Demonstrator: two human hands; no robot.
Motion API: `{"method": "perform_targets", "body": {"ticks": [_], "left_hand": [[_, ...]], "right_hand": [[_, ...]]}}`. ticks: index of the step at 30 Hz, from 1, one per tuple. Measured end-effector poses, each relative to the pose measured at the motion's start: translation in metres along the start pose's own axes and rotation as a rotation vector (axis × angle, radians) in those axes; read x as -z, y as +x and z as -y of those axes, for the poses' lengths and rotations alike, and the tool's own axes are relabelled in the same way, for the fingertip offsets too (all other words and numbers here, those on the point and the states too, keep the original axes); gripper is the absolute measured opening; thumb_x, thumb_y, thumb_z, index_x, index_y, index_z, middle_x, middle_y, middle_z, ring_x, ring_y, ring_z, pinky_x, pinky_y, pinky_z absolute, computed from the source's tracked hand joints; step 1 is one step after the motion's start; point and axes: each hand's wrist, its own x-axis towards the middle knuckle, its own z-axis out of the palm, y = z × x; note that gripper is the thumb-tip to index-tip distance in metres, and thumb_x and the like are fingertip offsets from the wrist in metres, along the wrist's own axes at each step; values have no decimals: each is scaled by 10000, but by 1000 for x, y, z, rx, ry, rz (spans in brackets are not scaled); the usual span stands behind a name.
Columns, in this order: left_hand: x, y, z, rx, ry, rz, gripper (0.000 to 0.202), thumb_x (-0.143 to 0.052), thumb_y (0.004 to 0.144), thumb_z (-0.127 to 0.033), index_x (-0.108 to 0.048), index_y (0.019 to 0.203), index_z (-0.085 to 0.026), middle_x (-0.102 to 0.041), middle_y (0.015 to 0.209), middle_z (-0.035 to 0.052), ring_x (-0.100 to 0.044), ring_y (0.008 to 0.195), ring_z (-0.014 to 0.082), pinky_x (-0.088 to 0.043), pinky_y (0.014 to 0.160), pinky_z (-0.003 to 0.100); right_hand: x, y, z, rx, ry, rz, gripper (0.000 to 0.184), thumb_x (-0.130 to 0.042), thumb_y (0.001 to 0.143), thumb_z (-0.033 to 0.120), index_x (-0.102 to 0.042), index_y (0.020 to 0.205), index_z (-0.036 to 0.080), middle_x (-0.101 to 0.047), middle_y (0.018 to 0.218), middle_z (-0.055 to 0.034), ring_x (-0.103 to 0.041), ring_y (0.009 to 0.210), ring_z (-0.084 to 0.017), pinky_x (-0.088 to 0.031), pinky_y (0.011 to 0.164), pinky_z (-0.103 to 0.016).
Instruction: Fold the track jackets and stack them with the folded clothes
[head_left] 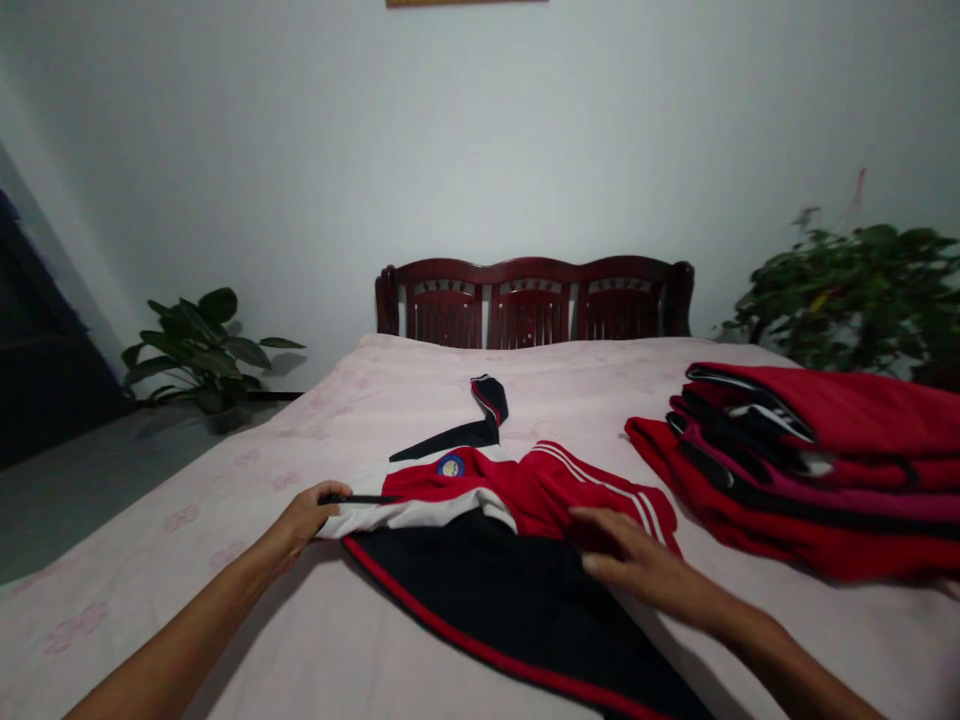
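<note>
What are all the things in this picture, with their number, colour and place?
bed: one, pale pink sheet, foreground
jacket: one, red, black and white, middle of the bed
folded clothes: one stack, red, magenta and black, on the bed at right
headboard: one, dark red wood, far end of the bed
wall: one, white, behind
left plant: one, green, floor at left
right plant: one, green, beyond the bed at right
left hand: one, fingers pinching the jacket's left edge
right hand: one, flat on the jacket, fingers open
</note>
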Motion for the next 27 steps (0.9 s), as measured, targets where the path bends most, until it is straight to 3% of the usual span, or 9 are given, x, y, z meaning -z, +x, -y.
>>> {"method": "perform_targets", "body": {"ticks": [3,7,10,14,16,18,20,23,27], "left_hand": [[4,-1,20,-16,29,3,345,-630,459,-237,-620,798,-172,-617,624,-28,-512,514,128,-370,469,226],[5,-5,23,-39,66,-21,341,-607,458,-256,-614,791,-188,-609,645,-37,-498,534,132,-357,496,233],[8,-14,19,-37,98,-30,310,-611,462,-269,-613,763,-197,-580,605,-43,-495,541,147,-351,505,241],[18,-31,29,-66,172,7,254,-599,477,-288,-598,719,-211,-589,635,-32,-528,603,173,-388,547,256],[28,-38,44,-66,192,65,243,-594,473,-291,-585,704,-216,-575,627,-37,-516,592,168,-391,550,258],[42,-41,60,-39,193,131,243,-604,471,-312,-569,694,-222,-557,600,-41,-490,556,161,-376,525,259],[58,-37,70,-13,207,229,257,-626,472,-325,-577,704,-228,-575,605,-31,-496,551,170,-377,513,266],[73,-19,63,-10,328,308,266,-631,494,-306,-643,750,-235,-647,684,4,-582,644,223,-450,568,293],[52,19,33,-135,575,57,406,-680,498,-430,-699,846,-221,-726,980,95,-630,1054,333,-502,879,354]], "right_hand": [[-43,-48,-5,4,-237,8,860,-721,669,312,-430,1479,295,-366,1567,-96,-318,1437,-347,-320,1144,-533],[-73,-68,-11,3,-342,2,789,-546,671,119,-487,1444,266,-563,1399,-111,-542,1260,-284,-464,1037,-444],[-51,-55,-8,38,-436,-2,629,-460,659,49,-680,1212,252,-692,1156,-91,-638,1080,-254,-514,920,-385],[10,-35,5,40,-525,118,385,-475,672,61,-745,870,250,-714,913,-62,-671,873,-229,-497,755,-322],[35,-31,2,-36,-494,258,284,-532,691,115,-742,817,260,-719,832,-41,-674,774,-214,-479,680,-297],[49,-31,-11,-130,-503,210,209,-574,743,212,-745,850,264,-729,853,-50,-679,778,-230,-488,675,-311],[52,-31,-31,-136,-553,-7,301,-593,776,306,-719,1048,273,-717,1062,-81,-669,955,-275,-515,771,-355],[36,-27,-63,-28,-580,-176,749,-651,705,293,-463,1429,283,-481,1464,-110,-530,1256,-307,-495,952,-406],[5,-3,-81,67,-555,-191,822,-565,742,233,-304,1521,217,-350,1538,-158,-454,1334,-283,-466,1003,-408]]}}
